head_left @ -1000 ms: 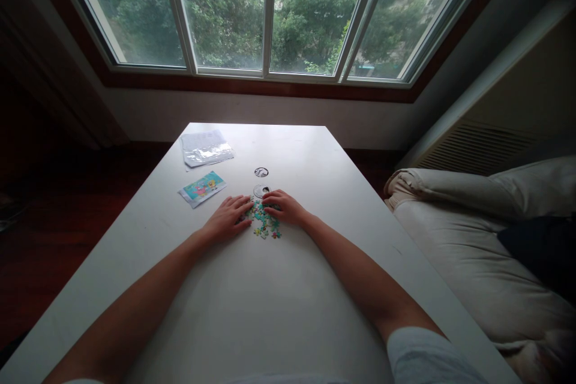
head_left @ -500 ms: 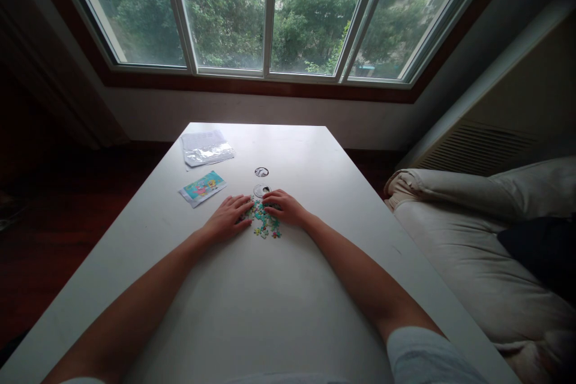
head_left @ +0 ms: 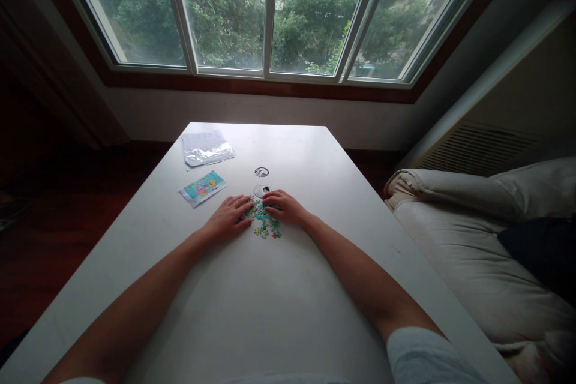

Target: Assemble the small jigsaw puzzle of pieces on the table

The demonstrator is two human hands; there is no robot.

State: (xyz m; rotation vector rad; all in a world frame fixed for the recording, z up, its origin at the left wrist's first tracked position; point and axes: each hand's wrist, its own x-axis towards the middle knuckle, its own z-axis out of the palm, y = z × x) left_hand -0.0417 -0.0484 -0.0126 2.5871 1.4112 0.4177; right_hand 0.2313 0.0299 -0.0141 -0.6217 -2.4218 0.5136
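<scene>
Small colourful jigsaw puzzle pieces (head_left: 261,216) lie in a loose pile on the white table (head_left: 270,300). At the pile's left side my left hand (head_left: 228,215) rests palm down, its fingers stretched out and touching the pieces. From the other side my right hand (head_left: 285,207) lies flat with its fingers over the pile's right edge, hiding some pieces. Neither hand grips anything. Just beyond the fingertips sits a round metal tin or lid (head_left: 260,191), partly behind my right hand. A second shiny round piece (head_left: 261,172) lies farther back.
A bright picture card (head_left: 204,188) lies left of the pile. Behind it is a clear plastic bag (head_left: 207,148) with papers, near the table's far left corner. A pale sofa (head_left: 450,252) stands along the right side. Beyond the table is a window (head_left: 265,12).
</scene>
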